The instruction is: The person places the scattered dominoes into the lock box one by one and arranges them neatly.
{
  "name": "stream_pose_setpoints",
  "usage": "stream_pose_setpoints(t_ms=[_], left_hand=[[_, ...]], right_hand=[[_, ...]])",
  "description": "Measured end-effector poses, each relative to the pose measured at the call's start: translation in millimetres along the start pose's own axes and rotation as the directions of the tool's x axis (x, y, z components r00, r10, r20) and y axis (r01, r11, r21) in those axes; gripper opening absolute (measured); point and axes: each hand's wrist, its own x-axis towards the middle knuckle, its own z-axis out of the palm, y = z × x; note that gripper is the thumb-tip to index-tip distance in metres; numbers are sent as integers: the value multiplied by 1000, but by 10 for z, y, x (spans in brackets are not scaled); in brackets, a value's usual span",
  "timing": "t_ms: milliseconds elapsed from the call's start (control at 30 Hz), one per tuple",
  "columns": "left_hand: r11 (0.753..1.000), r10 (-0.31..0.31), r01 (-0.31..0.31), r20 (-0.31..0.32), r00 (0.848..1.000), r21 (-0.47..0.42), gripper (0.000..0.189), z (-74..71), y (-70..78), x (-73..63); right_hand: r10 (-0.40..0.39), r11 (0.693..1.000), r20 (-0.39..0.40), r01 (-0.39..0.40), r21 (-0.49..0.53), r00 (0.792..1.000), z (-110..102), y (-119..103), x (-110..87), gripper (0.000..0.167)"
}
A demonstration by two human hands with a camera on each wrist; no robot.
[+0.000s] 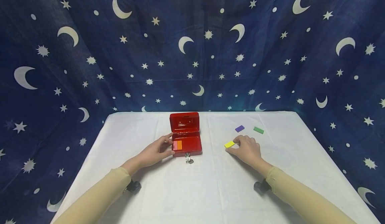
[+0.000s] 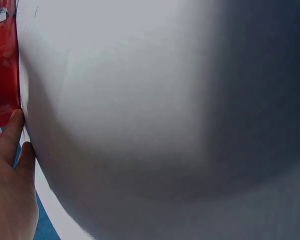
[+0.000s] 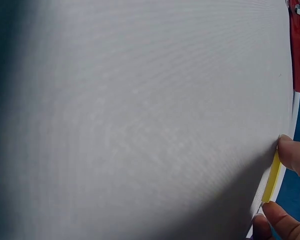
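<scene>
A small red cash box stands on the white table with its lid raised. My left hand holds it by the left side, thumb at the front corner and fingers at the left rim. Inside, against the left wall, lie a pink block and an orange block. To the right, my right hand pinches a flat yellow block between thumb and fingers, close over the table. In the right wrist view the yellow block shows edge-on between the fingertips.
Beyond the right hand lie a purple block and a green block. Keys hang at the lock on the box's front. A dark blue curtain with moons and stars rises behind the white table.
</scene>
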Motion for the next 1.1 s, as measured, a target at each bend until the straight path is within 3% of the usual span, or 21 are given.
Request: stream_pose_setpoints(t_ms=[467, 833, 1100], left_hand=[[1000, 0, 0, -4, 1000, -10, 46, 14, -1, 0], [1000, 12, -12, -4, 1000, -2, 46, 10, 0, -3], [1000, 11, -11, -2, 1000, -4, 48, 1, 22, -13]], right_hand=[[-13, 1000, -13, 12, -7, 1000, 14, -2, 7, 54], [-36, 999, 49, 35, 15, 998, -27, 48, 21, 52], [-55, 998, 71, 54, 17, 996, -74, 69, 7, 64]])
